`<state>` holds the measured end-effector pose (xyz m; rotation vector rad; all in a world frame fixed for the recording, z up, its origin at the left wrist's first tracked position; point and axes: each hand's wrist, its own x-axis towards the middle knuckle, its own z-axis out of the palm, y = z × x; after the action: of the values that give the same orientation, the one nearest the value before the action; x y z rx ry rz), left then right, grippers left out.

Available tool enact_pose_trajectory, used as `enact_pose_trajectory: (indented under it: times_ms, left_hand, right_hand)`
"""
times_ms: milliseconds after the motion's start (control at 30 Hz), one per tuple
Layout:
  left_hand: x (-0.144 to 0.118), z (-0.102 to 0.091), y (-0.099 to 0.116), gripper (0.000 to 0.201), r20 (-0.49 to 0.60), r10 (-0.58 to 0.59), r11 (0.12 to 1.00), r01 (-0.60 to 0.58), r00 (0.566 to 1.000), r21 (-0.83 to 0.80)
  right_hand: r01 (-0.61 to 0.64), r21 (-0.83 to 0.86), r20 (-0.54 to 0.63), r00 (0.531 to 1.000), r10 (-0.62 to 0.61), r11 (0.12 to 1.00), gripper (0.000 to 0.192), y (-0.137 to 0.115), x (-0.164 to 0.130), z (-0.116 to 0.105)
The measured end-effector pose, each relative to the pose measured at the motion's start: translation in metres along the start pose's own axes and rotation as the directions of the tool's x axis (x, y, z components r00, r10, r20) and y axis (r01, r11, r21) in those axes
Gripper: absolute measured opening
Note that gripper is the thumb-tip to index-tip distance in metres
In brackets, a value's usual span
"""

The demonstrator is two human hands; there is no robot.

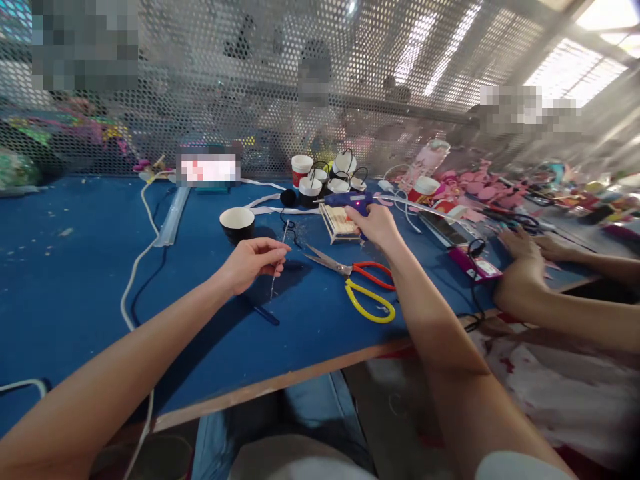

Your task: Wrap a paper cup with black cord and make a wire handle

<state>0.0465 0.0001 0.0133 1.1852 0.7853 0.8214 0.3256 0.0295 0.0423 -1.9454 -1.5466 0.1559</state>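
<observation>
Head view: the left grip (257, 263) pinches a thin strand (286, 233); the right grip (380, 227) holds a blue glue gun (347, 199).

Craft workshop, blue worktable (90, 280), glue gun (343, 199), scissors (344, 269), perforated screen (200, 93)

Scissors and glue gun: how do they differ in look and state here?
The scissors have one red and one yellow handle, while the glue gun has a blue body. The scissors lie on the blue table with their blades parted; the glue gun is held in the right hand. Both have their tips toward the picture's left.
</observation>
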Motion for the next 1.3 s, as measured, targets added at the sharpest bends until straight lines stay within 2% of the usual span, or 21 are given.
enact_pose_trajectory:
  times_ms: [167, 300, 367, 433, 467, 500, 533, 567, 633, 700, 767, 833, 867, 900, 933, 967, 1000, 1067, 1100, 1200, 1300]
  left_hand:
    - [0.001, 0.0, -0.003, 0.027, 0.018, 0.004, 1.0, -0.005, 1.0, 0.03]
    - [0.0, 0.001, -0.003, 0.028, 0.003, -0.007, 0.999, 0.007, 1.0, 0.041]
    - [0.0, 0.001, -0.003, 0.028, -0.008, -0.013, 0.999, 0.013, 1.0, 0.038]
    - [0.0, 0.001, -0.003, 0.028, -0.019, -0.019, 1.0, 0.019, 1.0, 0.022]
    - [0.0, 0.001, -0.004, 0.028, -0.023, -0.02, 1.0, 0.02, 1.0, 0.011]
    - [0.001, 0.002, -0.004, 0.028, -0.028, -0.017, 1.0, 0.018, 0.999, 0.002]
    - [0.002, 0.003, -0.005, 0.028, -0.035, -0.01, 1.0, 0.01, 0.999, -0.004]
    - [0.003, 0.004, -0.006, 0.028, -0.041, 0.001, 1.0, -0.001, 0.999, -0.006]
    - [0.006, 0.008, -0.007, 0.027, -0.045, 0.027, 1.0, -0.027, 0.999, 0.003]
    - [0.009, 0.013, -0.007, 0.027, -0.039, 0.055, 0.998, -0.054, 0.998, 0.028]
    - [0.013, 0.015, -0.004, 0.027, -0.027, 0.091, 0.992, -0.088, 0.996, 0.086]
    - [0.02, 0.015, -0.001, 0.025, 0.006, 0.135, 0.965, -0.133, 0.991, 0.224]
    - [0.025, 0.013, 0.0, 0.024, 0.035, 0.162, 0.925, -0.164, 0.986, 0.344]
    - [0.031, 0.012, 0.0, 0.023, 0.071, 0.206, 0.839, -0.214, 0.976, 0.5]
    - [0.037, 0.01, 0.0, 0.019, 0.097, 0.294, 0.694, -0.283, 0.951, 0.662]
    - [0.044, 0.009, 0.0, 0.015, 0.152, 0.382, 0.493, -0.34, 0.912, 0.801]
    - [0.051, 0.008, -0.002, 0.017, 0.258, 0.413, 0.267, -0.386, 0.874, 0.883]
    - [0.066, 0.009, -0.005, 0.021, 0.461, 0.304, -0.146, -0.437, 0.834, 0.887]
    - [0.073, 0.01, -0.008, 0.022, 0.518, 0.217, -0.302, -0.448, 0.827, 0.841]
    - [0.09, 0.015, -0.014, 0.023, 0.555, 0.138, -0.37, -0.477, 0.82, 0.797]
    - [0.099, 0.014, -0.017, 0.023, 0.574, 0.121, -0.377, -0.497, 0.81, 0.781]
  right_hand:
    - [-0.094, -0.347, 0.059, 0.991, 0.122, 0.933, 0.05, -0.004, 0.024, 0.009]
    - [-0.185, -0.456, 0.031, 0.974, 0.223, 0.87, 0.054, -0.009, 0.027, 0.016]
    - [-0.163, -0.486, -0.005, 0.983, 0.184, 0.859, 0.049, -0.016, 0.02, 0.014]
    - [-0.04, -0.482, -0.047, 0.999, 0.02, 0.875, 0.043, -0.027, 0.004, 0.01]
    - [0.059, -0.429, -0.028, 0.997, -0.078, 0.901, 0.041, -0.034, -0.006, 0.009]
    - [0.163, -0.317, 0.055, 0.987, -0.154, 0.934, 0.042, -0.042, -0.018, 0.009]
    - [0.26, -0.162, 0.181, 0.956, -0.23, 0.952, 0.045, -0.05, -0.03, 0.01]
    - [0.323, 0.019, 0.28, 0.907, -0.315, 0.946, 0.043, -0.058, -0.042, 0.013]
    - [0.322, 0.342, 0.377, 0.813, -0.443, 0.883, 0.033, -0.071, -0.063, 0.022]
    - [0.259, 0.5, 0.308, 0.839, -0.449, 0.827, 0.027, -0.078, -0.075, 0.033]
    - [0.239, 0.575, 0.22, 0.876, -0.43, 0.782, 0.022, -0.079, -0.076, 0.04]
    - [0.237, 0.613, 0.15, 0.902, -0.405, 0.754, 0.021, -0.076, -0.07, 0.04]
    - [0.228, 0.628, 0.129, 0.913, -0.388, 0.744, 0.022, -0.074, -0.066, 0.038]
    - [0.213, 0.64, 0.112, 0.924, -0.364, 0.738, 0.022, -0.071, -0.061, 0.034]
    - [0.194, 0.652, 0.102, 0.936, -0.338, 0.733, 0.023, -0.069, -0.057, 0.03]
    - [0.178, 0.662, 0.09, 0.945, -0.313, 0.728, 0.024, -0.066, -0.054, 0.026]
    - [0.163, 0.672, 0.078, 0.954, -0.288, 0.722, 0.025, -0.064, -0.052, 0.022]
    - [0.126, 0.702, 0.068, 0.968, -0.243, 0.701, 0.023, -0.06, -0.051, 0.019]
    - [0.104, 0.717, 0.075, 0.972, -0.224, 0.689, 0.023, -0.058, -0.052, 0.02]
    - [0.067, 0.743, 0.103, 0.972, -0.213, 0.666, 0.022, -0.052, -0.057, 0.024]
    - [0.078, 0.743, 0.101, 0.969, -0.227, 0.665, 0.02, -0.048, -0.059, 0.027]
